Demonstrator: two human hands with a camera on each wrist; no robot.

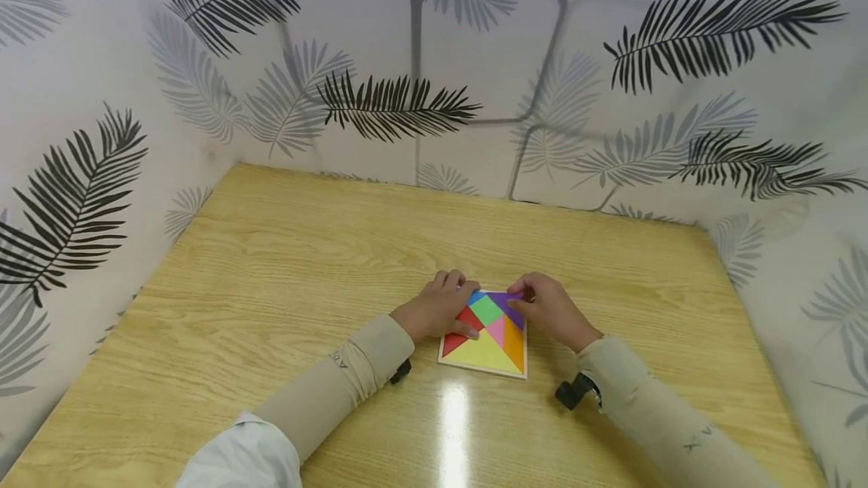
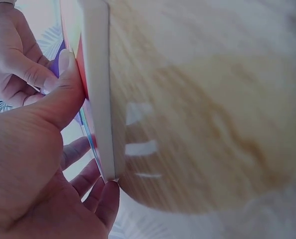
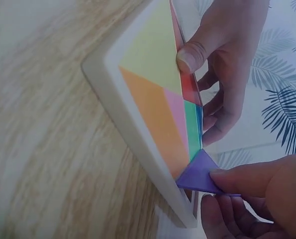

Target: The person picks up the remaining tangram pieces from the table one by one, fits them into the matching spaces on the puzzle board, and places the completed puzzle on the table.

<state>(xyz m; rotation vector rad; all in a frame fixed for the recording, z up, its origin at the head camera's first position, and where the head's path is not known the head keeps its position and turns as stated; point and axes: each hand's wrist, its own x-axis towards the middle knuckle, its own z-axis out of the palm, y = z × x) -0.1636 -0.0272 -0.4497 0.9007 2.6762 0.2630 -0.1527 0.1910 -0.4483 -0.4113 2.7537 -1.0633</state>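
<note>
A square tangram board (image 3: 138, 134) with a pale rim lies on the table before me, filled with coloured pieces. My left hand (image 1: 439, 307) grips its left side, the thumb resting on the red triangle (image 3: 189, 88) and the other fingers at the far edge. At the far right corner my right hand (image 1: 552, 313) pinches the purple triangle (image 3: 200, 172) between thumb and fingers. That piece is tilted, its outer corner lifted above the rim. Beside it lie the green square (image 1: 487, 310), pink (image 1: 497, 330), orange (image 1: 514, 346), yellow (image 1: 483, 351) and blue (image 1: 475, 297) pieces.
The wood-grain table (image 1: 305, 247) spreads around the board on all sides. Behind it hangs a pale backdrop (image 1: 475, 81) with dark and grey leaf prints. Small black devices (image 1: 573, 393) are worn at both wrists.
</note>
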